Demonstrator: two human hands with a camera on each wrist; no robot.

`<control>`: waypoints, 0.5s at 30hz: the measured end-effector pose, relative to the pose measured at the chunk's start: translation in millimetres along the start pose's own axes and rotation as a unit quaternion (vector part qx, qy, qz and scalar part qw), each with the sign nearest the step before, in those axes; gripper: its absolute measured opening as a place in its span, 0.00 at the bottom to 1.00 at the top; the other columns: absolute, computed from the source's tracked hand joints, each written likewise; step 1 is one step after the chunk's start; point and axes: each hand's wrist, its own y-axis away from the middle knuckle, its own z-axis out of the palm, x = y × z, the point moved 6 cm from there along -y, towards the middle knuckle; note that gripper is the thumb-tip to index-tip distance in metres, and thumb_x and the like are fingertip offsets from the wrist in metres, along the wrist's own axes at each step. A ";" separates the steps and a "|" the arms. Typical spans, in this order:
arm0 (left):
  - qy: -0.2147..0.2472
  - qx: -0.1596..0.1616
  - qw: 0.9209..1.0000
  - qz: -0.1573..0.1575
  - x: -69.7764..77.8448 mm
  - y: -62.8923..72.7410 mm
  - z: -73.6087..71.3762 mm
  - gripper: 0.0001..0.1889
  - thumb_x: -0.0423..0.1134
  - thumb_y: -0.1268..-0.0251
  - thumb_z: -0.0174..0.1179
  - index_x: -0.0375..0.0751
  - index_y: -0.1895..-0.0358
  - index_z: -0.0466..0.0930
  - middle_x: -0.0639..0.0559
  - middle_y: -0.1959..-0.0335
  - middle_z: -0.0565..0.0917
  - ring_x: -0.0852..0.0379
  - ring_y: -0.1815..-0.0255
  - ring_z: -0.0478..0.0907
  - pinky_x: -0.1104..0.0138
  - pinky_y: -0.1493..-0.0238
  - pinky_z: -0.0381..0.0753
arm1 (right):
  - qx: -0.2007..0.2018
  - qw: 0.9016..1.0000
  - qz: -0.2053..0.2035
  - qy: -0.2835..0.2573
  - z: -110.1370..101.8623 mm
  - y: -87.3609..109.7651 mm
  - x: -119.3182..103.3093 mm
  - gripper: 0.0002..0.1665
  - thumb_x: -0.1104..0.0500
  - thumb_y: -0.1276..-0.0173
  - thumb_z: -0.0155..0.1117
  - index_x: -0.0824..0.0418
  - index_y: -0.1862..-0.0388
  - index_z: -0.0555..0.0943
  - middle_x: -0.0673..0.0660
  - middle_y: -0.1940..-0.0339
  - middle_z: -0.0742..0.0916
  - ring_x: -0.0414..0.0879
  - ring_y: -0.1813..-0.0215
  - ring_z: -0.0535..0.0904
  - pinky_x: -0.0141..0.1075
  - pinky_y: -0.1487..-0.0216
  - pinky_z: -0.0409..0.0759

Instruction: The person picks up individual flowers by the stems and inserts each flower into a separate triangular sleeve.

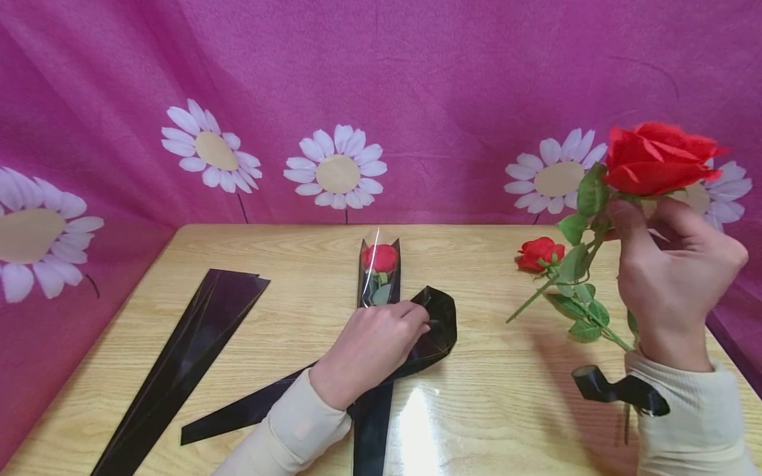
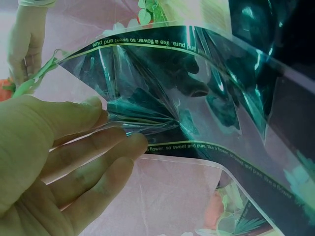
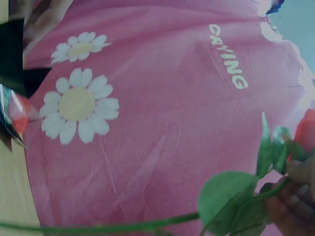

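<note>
Red rose (image 1: 661, 162) up high, pinched in R hand (image 1: 675, 277); blk wrapper (image 1: 443, 317) lower, L hand (image 1: 372, 347) pinching its edge.

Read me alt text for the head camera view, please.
A person's right hand holds up a red rose above a table while their left hand pinches a black wrapper. A wrapped rose, a loose rose and more wrappers lie there, before a pink daisy-print cloth.

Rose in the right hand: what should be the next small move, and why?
Probably bring the rose, stem-first, toward the wrapper: the right hand holds the rose up, outside the wrapper, while the left hand pinches the wrapper near its wide end.
</note>
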 end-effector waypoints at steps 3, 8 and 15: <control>0.001 0.001 1.000 0.001 0.0 0.1 0.3 0.05 0.43 0.28 0.66 0.47 0.60 0.86 0.59 0.65 0.90 0.62 0.69 0.88 0.64 0.69 0.87 | 0.027 0.994 0.006 -0.109 1.3 0.9 -2.0 0.07 0.71 0.38 0.69 0.78 0.68 0.88 0.42 0.77 0.91 0.33 0.76 0.84 0.23 0.65 0.82; 0.003 0.004 1.000 0.002 0.0 0.4 0.9 0.05 0.43 0.28 0.66 0.48 0.60 0.87 0.59 0.64 0.90 0.61 0.68 0.88 0.64 0.70 0.87 | 0.067 0.950 0.024 -0.304 3.9 1.4 -3.2 0.09 0.79 0.41 0.66 0.90 0.66 0.81 0.61 0.77 0.90 0.47 0.77 0.86 0.33 0.64 0.88; 0.003 0.005 1.000 0.003 0.3 0.5 1.5 0.05 0.43 0.28 0.66 0.48 0.61 0.87 0.59 0.64 0.90 0.62 0.69 0.88 0.64 0.70 0.87 | 0.125 0.911 0.059 -0.389 3.0 5.0 -8.5 0.13 0.79 0.43 0.71 0.89 0.62 0.80 0.66 0.70 0.90 0.51 0.71 0.87 0.36 0.64 0.90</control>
